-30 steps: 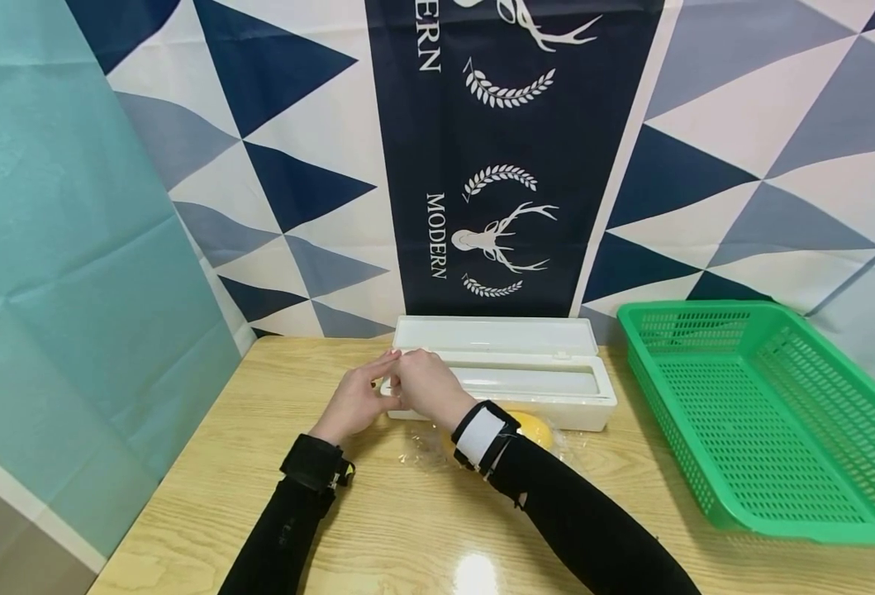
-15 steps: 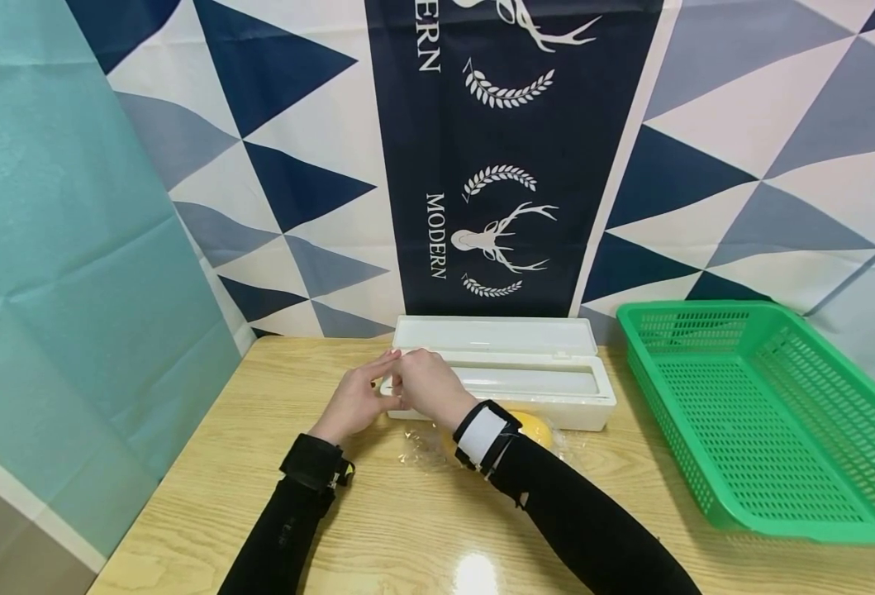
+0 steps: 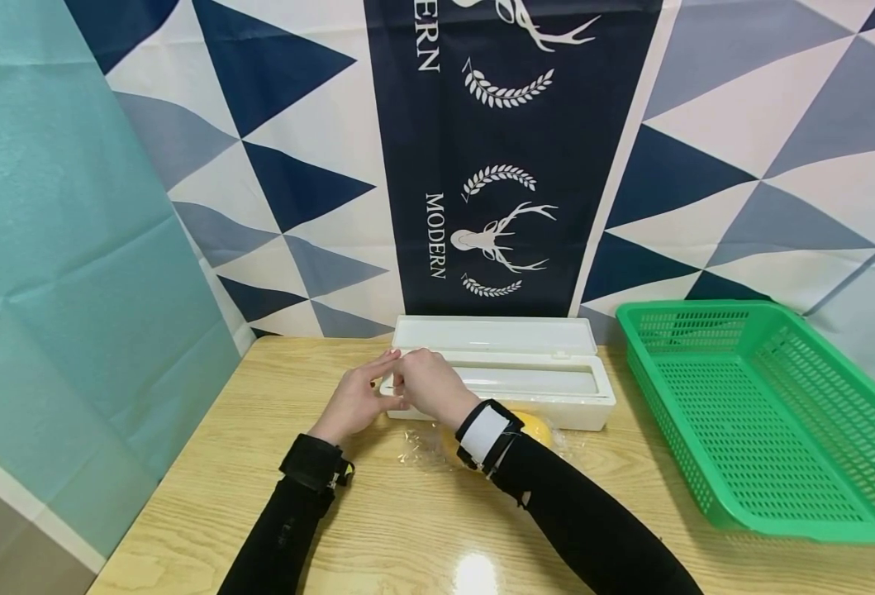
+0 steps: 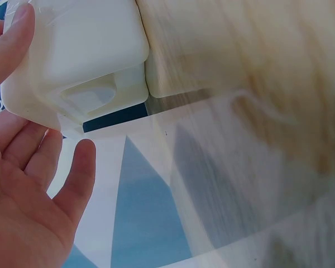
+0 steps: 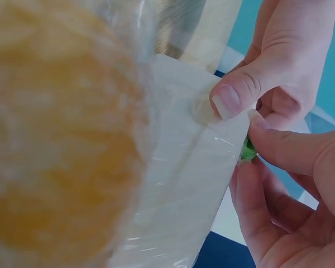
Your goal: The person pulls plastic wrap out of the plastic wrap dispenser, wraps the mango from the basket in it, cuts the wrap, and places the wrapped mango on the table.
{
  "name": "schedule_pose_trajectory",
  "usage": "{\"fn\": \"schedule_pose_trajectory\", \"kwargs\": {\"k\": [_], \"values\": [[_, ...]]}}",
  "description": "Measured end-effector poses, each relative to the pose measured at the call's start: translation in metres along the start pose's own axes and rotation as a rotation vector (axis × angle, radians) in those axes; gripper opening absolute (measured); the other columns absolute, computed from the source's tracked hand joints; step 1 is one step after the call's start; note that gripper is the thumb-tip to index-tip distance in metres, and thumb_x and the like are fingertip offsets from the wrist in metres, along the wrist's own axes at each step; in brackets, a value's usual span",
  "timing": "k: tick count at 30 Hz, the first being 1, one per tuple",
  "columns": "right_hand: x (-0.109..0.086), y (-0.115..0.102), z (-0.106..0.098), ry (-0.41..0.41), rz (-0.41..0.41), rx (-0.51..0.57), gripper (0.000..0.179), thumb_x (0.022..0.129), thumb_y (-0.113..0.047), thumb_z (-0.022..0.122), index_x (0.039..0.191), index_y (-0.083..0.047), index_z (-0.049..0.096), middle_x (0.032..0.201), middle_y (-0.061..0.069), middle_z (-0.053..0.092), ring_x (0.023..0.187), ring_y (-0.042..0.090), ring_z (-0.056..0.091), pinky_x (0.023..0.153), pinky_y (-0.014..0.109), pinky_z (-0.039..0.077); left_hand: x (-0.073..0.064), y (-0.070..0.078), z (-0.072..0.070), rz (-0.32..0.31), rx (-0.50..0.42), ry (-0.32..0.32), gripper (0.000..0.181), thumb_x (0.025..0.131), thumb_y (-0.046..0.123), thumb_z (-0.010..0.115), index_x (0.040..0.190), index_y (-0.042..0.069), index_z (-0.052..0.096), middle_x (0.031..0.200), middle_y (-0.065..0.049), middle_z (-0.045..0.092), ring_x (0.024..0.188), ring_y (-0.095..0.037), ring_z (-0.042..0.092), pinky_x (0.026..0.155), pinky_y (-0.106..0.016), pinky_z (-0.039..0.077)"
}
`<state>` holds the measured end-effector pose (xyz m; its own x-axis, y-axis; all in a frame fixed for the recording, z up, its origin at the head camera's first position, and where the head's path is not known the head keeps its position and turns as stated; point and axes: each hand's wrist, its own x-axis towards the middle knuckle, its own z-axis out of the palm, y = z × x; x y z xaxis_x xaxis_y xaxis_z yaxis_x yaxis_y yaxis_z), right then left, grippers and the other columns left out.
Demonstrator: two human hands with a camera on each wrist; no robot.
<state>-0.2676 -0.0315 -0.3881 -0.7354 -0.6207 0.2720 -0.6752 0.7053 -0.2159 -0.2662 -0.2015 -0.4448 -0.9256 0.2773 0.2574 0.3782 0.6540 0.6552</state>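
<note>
A white cling film dispenser [image 3: 571,413] lies on the table with its lid [image 3: 496,332] raised and a pale roll [image 3: 530,381] inside. At its left end, my left hand [image 3: 354,403] grips the corner, thumb on the front face and fingers round the end, as the left wrist view also shows. My right hand [image 3: 430,382] is at the same corner; in the right wrist view its thumb and fingers pinch a small green slider [image 5: 248,151] at the box edge. Clear film covers a rounded yellow item [image 3: 532,429] in front of the dispenser, partly hidden by my right wrist.
A green perforated plastic basket [image 3: 734,533] stands at the right of the wooden table [image 3: 392,521]. Close behind the dispenser hangs a patterned cloth [image 3: 318,248]. Loose crumpled film [image 3: 422,446] spreads beside the yellow item.
</note>
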Motion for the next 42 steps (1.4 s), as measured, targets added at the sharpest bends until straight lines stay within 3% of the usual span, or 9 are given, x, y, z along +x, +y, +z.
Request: {"fn": "schedule_pose_trajectory", "kwargs": {"k": [9,27,42], "values": [[-0.0008,0.0002,-0.0034,-0.019,-0.004,-0.008,0.011,0.084,-0.002,0.075,0.080,-0.012,0.076,0.077,-0.003,0.071,0.076,0.015,0.067,0.073,0.030,0.056,-0.0012,0.0013,-0.0006,-0.001,-0.006,0.001,0.076,0.076,0.031,0.087,0.143,0.016,0.055,0.152,0.004,0.043,0.142,-0.021,0.037,0.114,-0.045,0.033],[-0.0041,0.0034,-0.0032,0.026,-0.017,0.010,0.017,0.080,0.004,0.074,0.073,-0.011,0.075,0.072,-0.004,0.068,0.068,0.013,0.062,0.068,0.030,0.054,-0.0023,0.0033,-0.0024,0.009,-0.032,0.001,0.077,0.076,0.032,0.087,0.143,0.011,0.055,0.152,0.004,0.043,0.142,-0.019,0.036,0.114,-0.043,0.032],[-0.0074,0.0045,-0.0046,-0.003,0.011,0.020,0.014,0.082,0.001,0.075,0.076,-0.011,0.075,0.077,-0.001,0.071,0.074,0.015,0.065,0.071,0.032,0.056,-0.0027,0.0031,-0.0012,0.012,-0.008,-0.005,0.078,0.076,0.035,0.086,0.144,0.012,0.055,0.153,0.005,0.042,0.142,-0.018,0.036,0.114,-0.042,0.032]]}}
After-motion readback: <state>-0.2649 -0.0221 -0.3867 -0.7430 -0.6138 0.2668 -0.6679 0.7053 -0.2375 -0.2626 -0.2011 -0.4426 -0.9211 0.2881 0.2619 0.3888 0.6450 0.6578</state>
